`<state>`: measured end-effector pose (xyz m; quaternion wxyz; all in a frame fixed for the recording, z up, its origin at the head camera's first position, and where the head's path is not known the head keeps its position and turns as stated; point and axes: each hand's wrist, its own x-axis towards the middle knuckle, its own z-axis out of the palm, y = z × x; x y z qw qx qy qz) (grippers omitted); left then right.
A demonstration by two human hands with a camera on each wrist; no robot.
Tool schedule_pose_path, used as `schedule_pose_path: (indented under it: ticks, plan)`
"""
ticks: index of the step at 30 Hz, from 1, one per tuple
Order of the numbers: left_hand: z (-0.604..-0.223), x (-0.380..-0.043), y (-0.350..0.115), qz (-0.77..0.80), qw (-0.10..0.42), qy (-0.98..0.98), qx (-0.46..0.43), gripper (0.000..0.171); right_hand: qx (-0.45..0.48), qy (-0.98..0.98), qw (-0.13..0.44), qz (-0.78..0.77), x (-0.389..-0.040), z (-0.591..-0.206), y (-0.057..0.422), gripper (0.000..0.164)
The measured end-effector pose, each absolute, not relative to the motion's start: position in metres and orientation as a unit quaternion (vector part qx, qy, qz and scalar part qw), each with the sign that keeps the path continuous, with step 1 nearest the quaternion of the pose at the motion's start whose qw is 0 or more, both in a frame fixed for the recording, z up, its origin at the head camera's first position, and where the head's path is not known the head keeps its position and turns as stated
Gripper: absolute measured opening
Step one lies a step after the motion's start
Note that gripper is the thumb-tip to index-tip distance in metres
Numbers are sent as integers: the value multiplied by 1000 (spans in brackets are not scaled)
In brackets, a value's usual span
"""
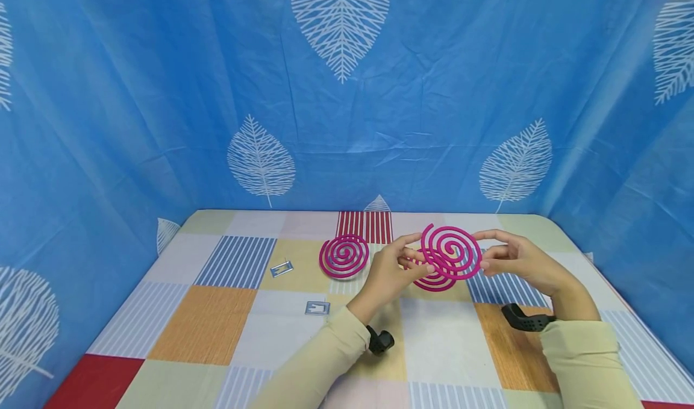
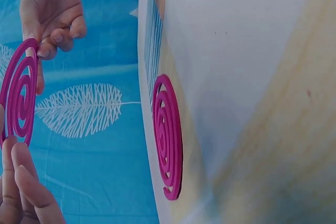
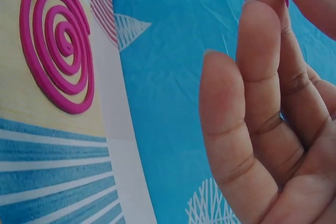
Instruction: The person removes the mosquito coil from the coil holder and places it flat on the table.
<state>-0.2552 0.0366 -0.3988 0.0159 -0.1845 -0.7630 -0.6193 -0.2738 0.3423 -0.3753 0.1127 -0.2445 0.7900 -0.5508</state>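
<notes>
Both hands hold up one magenta mosquito coil [image 1: 452, 251] above the table, its flat face towards the head camera. On its left edge are the thumb and fingers of my left hand [image 1: 394, 265]. My right hand [image 1: 525, 265] pinches the opposite edge between thumb and fingertips; in the right wrist view, the other fingers [image 3: 223, 108] stand apart from it. Behind the held coil lies a second mosquito coil [image 1: 435, 287], partly covered by it in the head view. A third mosquito coil [image 1: 344, 257] lies flat left of the left hand.
Two small metal coil stands lie left of the left forearm: one stand [image 1: 282, 268] farther back, another stand [image 1: 317, 308] nearer. A patchwork cloth [image 1: 203, 324] covers the table. Blue leaf-patterned curtains [image 1: 379, 126] close off the back and sides.
</notes>
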Motion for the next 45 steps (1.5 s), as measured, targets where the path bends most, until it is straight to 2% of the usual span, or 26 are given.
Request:
schedule_pose_path:
  ticks: [30,45]
  plan:
    - [-405,-259,77,-680,-41,-718,-142,62,-234,775,130,-573,-276,-386,377,53]
    - [-413,-263,93,-669,-38,-730,-132,59,-207,772,132,-586,-277,-394,391,52]
